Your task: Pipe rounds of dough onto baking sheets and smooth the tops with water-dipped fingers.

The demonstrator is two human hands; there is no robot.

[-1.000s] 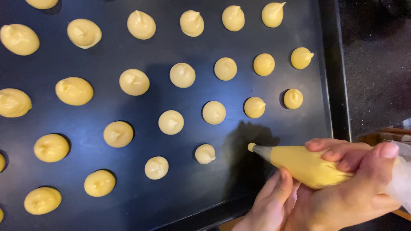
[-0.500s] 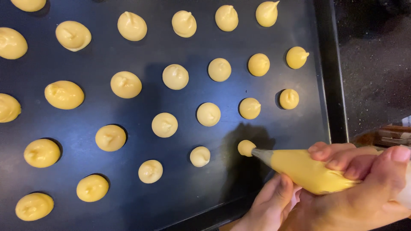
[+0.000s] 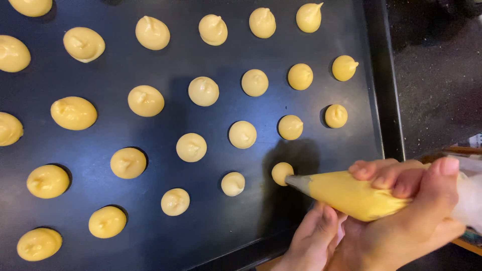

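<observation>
Currently, per head view:
Right hand [image 3: 411, 221]: fingers clamped around piping bag [image 3: 351, 193], thumb over top.
Left hand [image 3: 314, 241]: under the bag, fingers together, supporting it from below.
Bag: yellow batter inside, lying nearly flat; tip touching newest mound [image 3: 281, 173].
Tray [image 3: 381, 100]: dark, rows of batter mounds; newest sits at near right, beside neighbouring mound [image 3: 233, 183].

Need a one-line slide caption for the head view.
Right hand squeezes a piping bag, its tip on a fresh batter mound, left hand beneath, dark tray.
</observation>
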